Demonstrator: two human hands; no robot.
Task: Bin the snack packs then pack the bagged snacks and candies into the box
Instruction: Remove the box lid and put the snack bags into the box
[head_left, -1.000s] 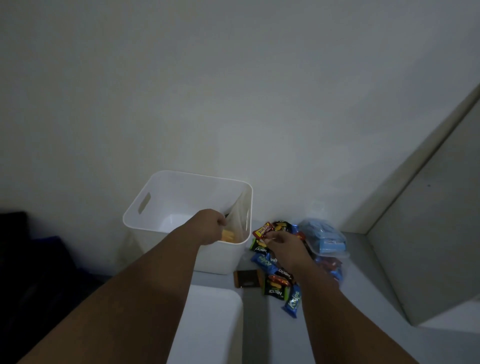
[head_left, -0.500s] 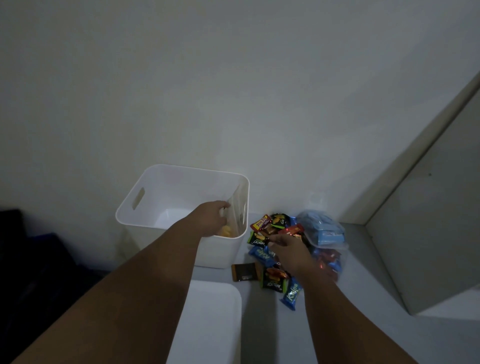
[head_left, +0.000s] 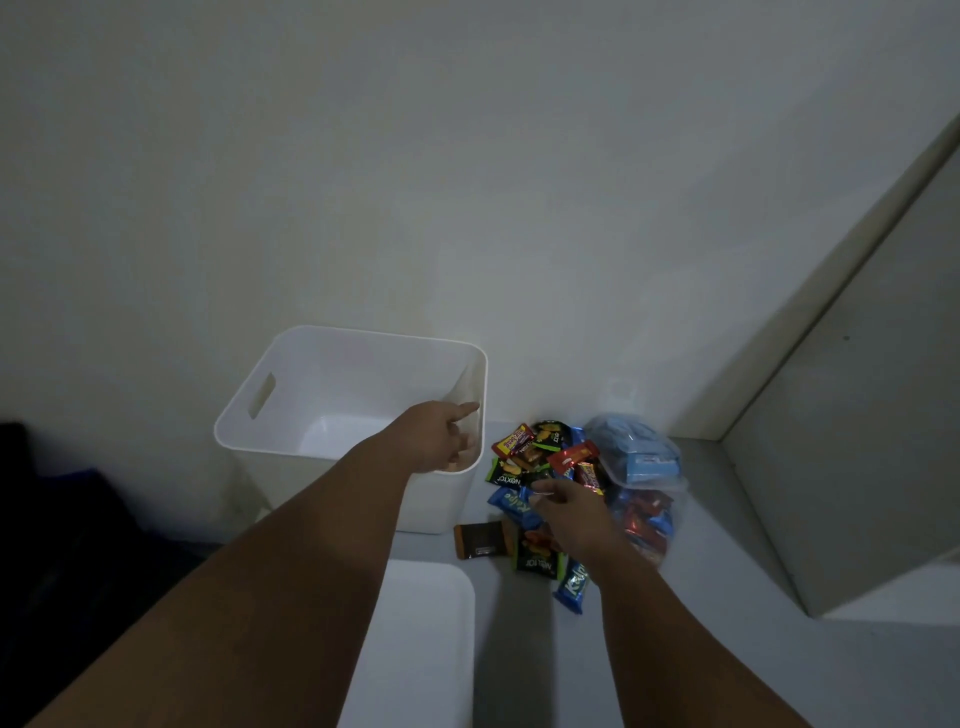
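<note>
A white plastic bin (head_left: 291, 364) with a handle slot stands against the wall. My left hand (head_left: 441, 436) hovers over its near right corner, fingers apart and holding nothing. Right of the bin lies a pile of small snack packs (head_left: 524, 457) in green, red and blue wrappers. My right hand (head_left: 569, 506) rests on the pile, thumb and forefinger pinched on a blue snack pack (head_left: 511, 501) that still lies there. Behind the pile sit a clear bag of blue packs (head_left: 639, 449) and a clear bag of red and blue candies (head_left: 647, 525).
A brown pack (head_left: 480, 540) lies alone at the bin's foot. A flat white lid (head_left: 415, 649) sits close in front of me. A grey cabinet side (head_left: 857, 441) closes off the right. The wall is directly behind the bin, and a dark area lies to the left.
The yellow pack held by my left hand over the bin is gone from the hand, whose fingers have spread. My right hand stayed on the pile, shifting slightly.
</note>
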